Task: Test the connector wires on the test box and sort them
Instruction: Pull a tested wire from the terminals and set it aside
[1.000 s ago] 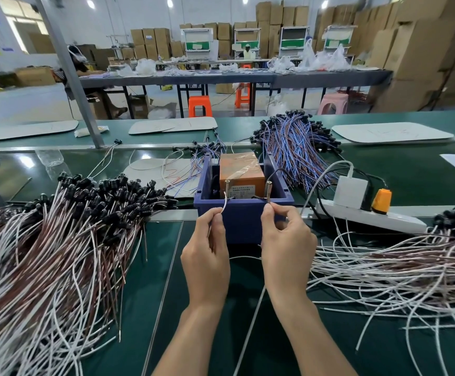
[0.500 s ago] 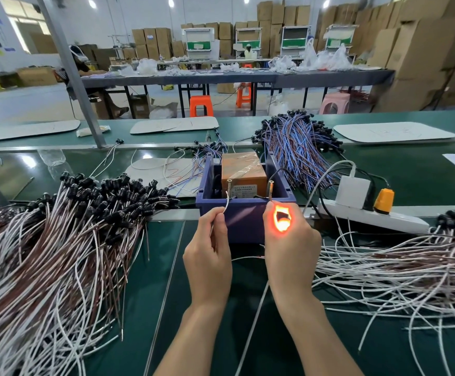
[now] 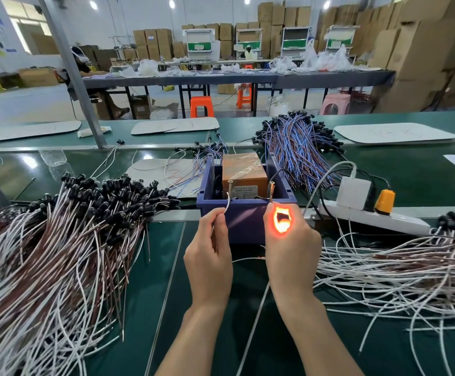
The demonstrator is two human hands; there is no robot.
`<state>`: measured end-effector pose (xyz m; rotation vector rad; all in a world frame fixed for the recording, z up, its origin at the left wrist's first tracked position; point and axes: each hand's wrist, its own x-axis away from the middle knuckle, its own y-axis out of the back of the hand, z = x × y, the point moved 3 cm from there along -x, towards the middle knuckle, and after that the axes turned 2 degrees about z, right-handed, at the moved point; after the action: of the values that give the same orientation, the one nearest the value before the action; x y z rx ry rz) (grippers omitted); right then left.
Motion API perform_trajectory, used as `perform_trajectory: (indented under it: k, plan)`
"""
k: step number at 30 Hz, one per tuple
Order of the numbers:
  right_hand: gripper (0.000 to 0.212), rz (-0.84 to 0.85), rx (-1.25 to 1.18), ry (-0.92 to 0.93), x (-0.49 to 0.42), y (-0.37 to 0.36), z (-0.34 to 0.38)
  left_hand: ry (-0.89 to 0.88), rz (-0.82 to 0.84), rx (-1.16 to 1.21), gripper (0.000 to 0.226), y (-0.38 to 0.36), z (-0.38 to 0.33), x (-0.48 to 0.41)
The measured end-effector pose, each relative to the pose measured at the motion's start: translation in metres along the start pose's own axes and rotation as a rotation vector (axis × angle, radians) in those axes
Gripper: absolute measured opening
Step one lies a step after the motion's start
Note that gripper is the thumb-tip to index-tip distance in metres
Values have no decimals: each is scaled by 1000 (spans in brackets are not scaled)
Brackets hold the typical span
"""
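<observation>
at the test box (image 3: 244, 226) | left hand (image 3: 210, 264) pinches white wire (image 3: 227, 204) | right hand (image 3: 291, 251) pinches glowing connector (image 3: 282, 222)

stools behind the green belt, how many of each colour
orange stools: 2
pink stool: 1
total: 3
</observation>
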<state>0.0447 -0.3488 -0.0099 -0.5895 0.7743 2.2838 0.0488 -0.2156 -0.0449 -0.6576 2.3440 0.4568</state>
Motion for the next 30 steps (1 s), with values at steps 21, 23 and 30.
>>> perform_trajectory:
  k: [21,23,30]
  plan:
    - [17,118,-482,-336,40,38,-36,-293,-66,-452,48,6,-33,10]
    - [16,141,-509,-369,41,42,-36,-366,3,-489,45,-1,-41,18]
    - [33,147,-720,-482,31,78,-39,121,111,-479,44,8,-14,12]
